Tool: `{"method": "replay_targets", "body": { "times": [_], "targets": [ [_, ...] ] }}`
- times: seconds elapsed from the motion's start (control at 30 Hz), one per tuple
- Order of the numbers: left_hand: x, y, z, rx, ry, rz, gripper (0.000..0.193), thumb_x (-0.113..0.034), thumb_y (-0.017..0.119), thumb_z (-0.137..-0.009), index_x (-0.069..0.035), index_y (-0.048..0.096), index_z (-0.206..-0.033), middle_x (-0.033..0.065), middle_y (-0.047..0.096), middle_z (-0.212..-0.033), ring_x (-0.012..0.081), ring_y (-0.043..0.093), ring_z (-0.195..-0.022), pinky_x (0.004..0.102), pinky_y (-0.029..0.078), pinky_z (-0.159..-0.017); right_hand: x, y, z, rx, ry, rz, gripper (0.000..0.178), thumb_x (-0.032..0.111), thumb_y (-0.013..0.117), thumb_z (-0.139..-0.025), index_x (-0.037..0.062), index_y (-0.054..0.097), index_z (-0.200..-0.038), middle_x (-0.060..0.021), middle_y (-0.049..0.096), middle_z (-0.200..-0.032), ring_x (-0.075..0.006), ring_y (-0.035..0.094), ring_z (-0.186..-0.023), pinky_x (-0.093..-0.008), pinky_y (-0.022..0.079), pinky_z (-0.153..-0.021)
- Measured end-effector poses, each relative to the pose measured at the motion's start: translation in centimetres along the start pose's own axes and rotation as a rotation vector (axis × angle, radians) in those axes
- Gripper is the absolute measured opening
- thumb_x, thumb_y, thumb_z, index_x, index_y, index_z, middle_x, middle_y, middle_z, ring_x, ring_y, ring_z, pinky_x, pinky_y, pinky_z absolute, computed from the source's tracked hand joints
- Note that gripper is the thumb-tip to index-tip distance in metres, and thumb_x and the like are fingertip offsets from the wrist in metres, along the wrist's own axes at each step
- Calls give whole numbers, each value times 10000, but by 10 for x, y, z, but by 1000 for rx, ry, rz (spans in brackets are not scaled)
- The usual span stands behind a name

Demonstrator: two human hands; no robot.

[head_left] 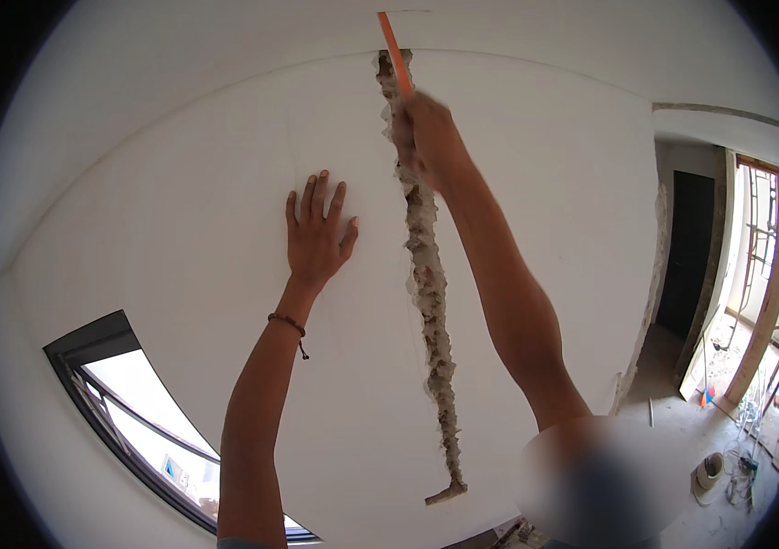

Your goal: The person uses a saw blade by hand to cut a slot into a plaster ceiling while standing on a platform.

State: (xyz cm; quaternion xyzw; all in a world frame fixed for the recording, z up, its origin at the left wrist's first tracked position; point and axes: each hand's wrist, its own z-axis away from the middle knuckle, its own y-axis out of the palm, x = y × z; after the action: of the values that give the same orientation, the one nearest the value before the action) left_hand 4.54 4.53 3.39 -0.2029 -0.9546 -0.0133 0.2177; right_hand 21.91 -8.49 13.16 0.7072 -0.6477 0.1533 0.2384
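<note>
Your left hand [316, 233] lies flat and open on the white wall [179, 201], holding nothing, apparently as a brace. Your right hand [426, 137] is closed around an orange strip [395, 53], held up along the rough vertical chase [428, 274] cut into the plaster.

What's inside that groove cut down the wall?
The groove shows rough grey masonry along its whole visible run. An orange strip goes into its top end, held by the right hand, which covers that stretch. No pipe or cable is visible.
</note>
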Motion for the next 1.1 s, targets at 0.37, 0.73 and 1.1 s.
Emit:
{"method": "replay_targets", "body": {
  "times": [0.37,0.73,1.1],
  "targets": [
    [-18,9,-16,-24,13,46,508,-347,495,-900,-106,427,-1342,121,328,-1447,288,317,-1335,508,199,-1106,54,-1,-93,-26,-79,20,205,155,354,-905,101,403,-714,39,298,-516,-85,239,-414,-266,207,-390],
    [-2,5,-4,1,-11,25,508,-345,495,-896,-101,430,-1337,119,326,-1446,287,299,-1345,511,191,-1109,8,-2,-4,16,-41,6,182,155,348,-905,115,381,-731,53,302,-523,-69,235,-419,-250,196,-374],
    [-1,5,-1,0,-7,11,516,-346,502,-893,-97,428,-1340,127,326,-1445,283,292,-1350,512,185,-1111,1,17,-30,25,-20,-55,210,169,375,-910,109,383,-709,38,302,-504,-78,247,-394,-248,213,-363]
  ]
}}
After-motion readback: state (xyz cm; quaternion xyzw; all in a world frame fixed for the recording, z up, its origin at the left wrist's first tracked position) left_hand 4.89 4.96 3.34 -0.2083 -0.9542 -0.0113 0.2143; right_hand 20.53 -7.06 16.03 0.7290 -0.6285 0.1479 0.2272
